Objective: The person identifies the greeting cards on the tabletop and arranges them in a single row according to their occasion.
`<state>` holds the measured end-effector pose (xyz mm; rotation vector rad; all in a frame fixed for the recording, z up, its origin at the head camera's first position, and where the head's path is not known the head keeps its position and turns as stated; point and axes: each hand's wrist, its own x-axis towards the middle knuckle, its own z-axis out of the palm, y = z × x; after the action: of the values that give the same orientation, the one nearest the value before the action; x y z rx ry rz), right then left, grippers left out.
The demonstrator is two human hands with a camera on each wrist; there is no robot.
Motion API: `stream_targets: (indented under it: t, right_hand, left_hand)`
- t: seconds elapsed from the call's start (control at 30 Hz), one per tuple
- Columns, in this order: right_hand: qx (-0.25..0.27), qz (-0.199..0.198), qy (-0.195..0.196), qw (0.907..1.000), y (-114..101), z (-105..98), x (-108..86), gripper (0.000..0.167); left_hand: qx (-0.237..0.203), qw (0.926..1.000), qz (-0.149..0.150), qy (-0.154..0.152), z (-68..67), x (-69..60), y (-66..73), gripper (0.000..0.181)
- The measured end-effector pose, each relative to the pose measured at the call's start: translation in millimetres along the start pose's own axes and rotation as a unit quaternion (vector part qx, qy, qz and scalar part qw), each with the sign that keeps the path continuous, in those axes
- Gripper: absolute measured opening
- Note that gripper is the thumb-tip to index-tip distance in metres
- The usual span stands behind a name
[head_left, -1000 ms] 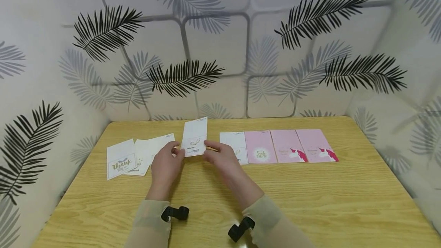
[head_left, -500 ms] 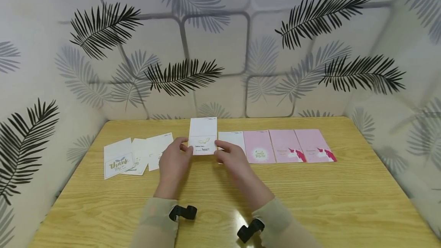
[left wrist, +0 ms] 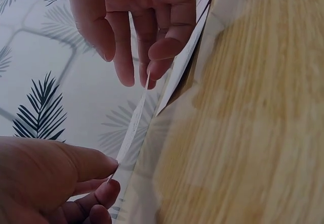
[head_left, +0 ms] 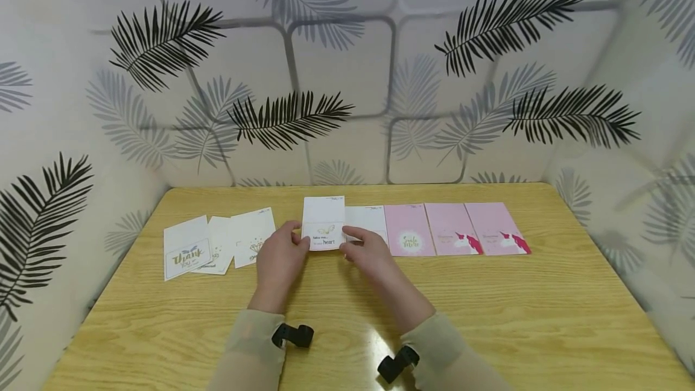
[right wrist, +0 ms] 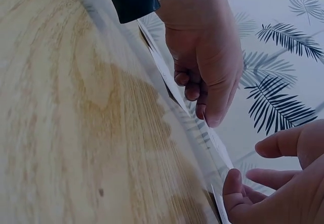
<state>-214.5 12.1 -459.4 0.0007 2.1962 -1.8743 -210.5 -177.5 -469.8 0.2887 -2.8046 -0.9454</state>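
A white folded greeting card (head_left: 324, 222) with gold wings and the word "heart" faces me in the head view, held between both hands. My left hand (head_left: 281, 258) pinches its left edge between thumb and fingertips; the left wrist view shows the card (left wrist: 132, 125) nearly edge-on there. At the card's right edge my right hand (head_left: 370, 256) holds it with thumb and index fingertip, the other fingers loosely bent. Just behind my right hand lies a white card (head_left: 366, 216), its lower part partly hidden.
To the right lie a pink "Smile More" card (head_left: 408, 231) and two pink unicorn cards (head_left: 453, 228). On the left sit a "Thank you" card (head_left: 187, 247), a partly covered white card (head_left: 221, 243) and a white diamond card (head_left: 252, 237). A patterned backdrop (head_left: 347, 77) rises behind the wooden table (head_left: 336, 349).
Both hands have carried the heart card rightward, then lowered it toward the table beside the white card. It has turned from slanted to nearly straight. The other cards lie as before.
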Motion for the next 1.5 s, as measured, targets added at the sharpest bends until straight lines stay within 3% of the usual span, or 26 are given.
stream_targets:
  t: [0.5, 0.97, 1.5]
  right_hand:
    - [-0.115, -0.022, -0.024, 0.9928, 1.2, 0.5, -4.0, 0.052]
    - [-0.133, -0.036, -0.043, 0.9896, 2.3, -0.6, -4.9, 0.051]
    - [-0.134, -0.037, -0.056, 0.9888, -0.6, -0.4, -9.1, 0.050]
  left_hand:
    - [0.032, 0.9988, -0.003, -0.036, 1.5, 1.0, -5.5, 0.037]
    - [0.058, 0.9975, 0.024, -0.033, 5.6, 1.1, -9.1, 0.034]
    - [0.086, 0.9952, 0.032, -0.033, 7.1, -0.7, -8.1, 0.038]
